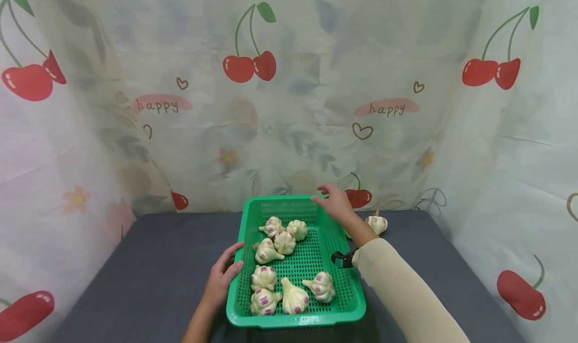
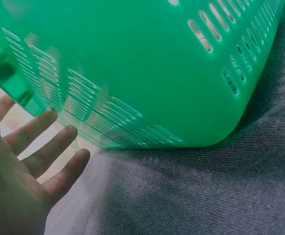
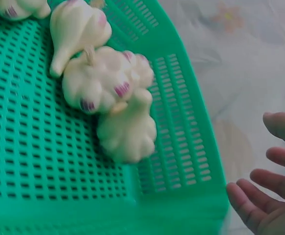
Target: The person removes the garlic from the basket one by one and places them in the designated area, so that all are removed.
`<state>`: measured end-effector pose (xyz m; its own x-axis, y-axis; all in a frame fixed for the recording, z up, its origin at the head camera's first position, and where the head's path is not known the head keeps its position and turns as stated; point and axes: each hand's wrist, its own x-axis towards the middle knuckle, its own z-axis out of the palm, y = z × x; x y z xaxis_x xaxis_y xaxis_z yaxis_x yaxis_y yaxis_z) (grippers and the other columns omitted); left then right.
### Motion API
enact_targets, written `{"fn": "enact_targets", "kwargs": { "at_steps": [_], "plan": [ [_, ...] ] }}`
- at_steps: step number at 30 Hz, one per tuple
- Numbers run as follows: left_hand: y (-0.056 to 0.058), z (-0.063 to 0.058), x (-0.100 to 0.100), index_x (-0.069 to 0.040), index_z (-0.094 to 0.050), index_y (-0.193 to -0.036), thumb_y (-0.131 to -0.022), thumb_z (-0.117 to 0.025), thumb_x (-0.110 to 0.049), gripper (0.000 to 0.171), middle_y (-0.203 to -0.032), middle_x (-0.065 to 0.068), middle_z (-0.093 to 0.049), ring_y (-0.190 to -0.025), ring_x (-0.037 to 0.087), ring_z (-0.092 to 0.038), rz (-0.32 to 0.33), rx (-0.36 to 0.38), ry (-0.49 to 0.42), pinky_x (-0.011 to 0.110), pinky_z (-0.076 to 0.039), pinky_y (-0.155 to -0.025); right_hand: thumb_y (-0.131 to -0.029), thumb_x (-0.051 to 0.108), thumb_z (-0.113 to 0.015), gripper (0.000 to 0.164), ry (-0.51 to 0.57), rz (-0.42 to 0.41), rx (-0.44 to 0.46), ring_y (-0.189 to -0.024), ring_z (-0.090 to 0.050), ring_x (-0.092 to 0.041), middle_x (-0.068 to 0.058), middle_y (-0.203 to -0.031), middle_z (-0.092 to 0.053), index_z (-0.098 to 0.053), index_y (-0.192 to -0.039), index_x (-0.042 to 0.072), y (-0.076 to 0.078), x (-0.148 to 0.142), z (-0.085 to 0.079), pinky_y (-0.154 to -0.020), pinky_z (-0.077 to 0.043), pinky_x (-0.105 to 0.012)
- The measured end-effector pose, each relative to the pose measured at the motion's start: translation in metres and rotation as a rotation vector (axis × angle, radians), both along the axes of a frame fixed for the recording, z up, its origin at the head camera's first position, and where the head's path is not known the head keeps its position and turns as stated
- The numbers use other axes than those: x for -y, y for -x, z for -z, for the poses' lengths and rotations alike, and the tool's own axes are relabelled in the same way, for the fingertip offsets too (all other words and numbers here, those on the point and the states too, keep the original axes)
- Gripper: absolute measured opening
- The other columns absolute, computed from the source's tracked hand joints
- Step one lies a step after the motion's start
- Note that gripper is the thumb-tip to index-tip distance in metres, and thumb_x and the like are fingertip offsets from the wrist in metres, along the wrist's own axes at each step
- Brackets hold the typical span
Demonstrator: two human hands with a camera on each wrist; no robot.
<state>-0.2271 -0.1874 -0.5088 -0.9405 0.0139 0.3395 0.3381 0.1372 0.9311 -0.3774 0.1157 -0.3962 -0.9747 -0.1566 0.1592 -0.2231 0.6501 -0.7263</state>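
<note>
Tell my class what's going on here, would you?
A person has both hands at a rectangular green plastic basket on a dark grey, cloth-covered table. The left hand is at the basket's left rim, the right hand at its far right corner. Eight whitish, purple-marked garlic bulbs lie in the basket, and at least one more bulb is on the table, right of the basket; neither hand holds one.

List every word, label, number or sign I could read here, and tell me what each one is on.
"happy": on a pink patch of the patterned backdrop, left of centre in the head view.
"happy": on a second pink patch, right of centre on the same backdrop.
No readable text on the green basket, garlic bulbs or black wristband; any marks are too small or blurred.
</note>
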Motion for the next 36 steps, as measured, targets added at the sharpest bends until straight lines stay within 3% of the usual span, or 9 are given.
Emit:
{"fn": "enact_targets", "kwargs": {
  "at_steps": [12,24,36],
  "plan": [
    [-0.001,-0.002,-0.002,-0.011,-0.05,-0.141,-0.1,-0.053,-0.014,0.041,-0.136,0.019,-0.051,-0.115,0.034,-0.055,-0.004,0.035,-0.012,0.033,-0.049,-0.085,-0.094,0.036,-0.064,0.055,-0.017,-0.009,0.088,-0.116,-0.054,-0.037,-0.021,-0.137,-0.05,-0.05,-0.138,0.006,-0.006,0.027,0.025,-0.089,-0.046,-0.051],
    [0.001,0.001,0.0,-0.01,-0.051,-0.141,-0.099,-0.053,-0.01,0.042,-0.136,0.019,-0.052,-0.114,0.032,-0.055,0.008,-0.03,-0.002,0.032,-0.049,-0.086,-0.091,0.04,-0.067,0.074,0.022,-0.062,0.19,-0.128,-0.043,-0.041,-0.024,-0.147,-0.038,-0.036,-0.15,0.007,-0.006,0.034,0.04,-0.094,-0.042,-0.054],
    [0.0,0.001,0.0,-0.011,-0.051,-0.141,-0.1,-0.053,-0.011,0.042,-0.141,0.016,-0.049,-0.119,0.035,-0.051,0.006,-0.05,0.023,0.035,-0.048,-0.087,-0.09,0.037,-0.069,0.081,-0.022,-0.144,0.264,-0.127,-0.043,-0.043,-0.026,-0.146,-0.039,-0.028,-0.153,0.007,-0.007,0.033,0.048,-0.094,-0.042,-0.056]
  ]
}}
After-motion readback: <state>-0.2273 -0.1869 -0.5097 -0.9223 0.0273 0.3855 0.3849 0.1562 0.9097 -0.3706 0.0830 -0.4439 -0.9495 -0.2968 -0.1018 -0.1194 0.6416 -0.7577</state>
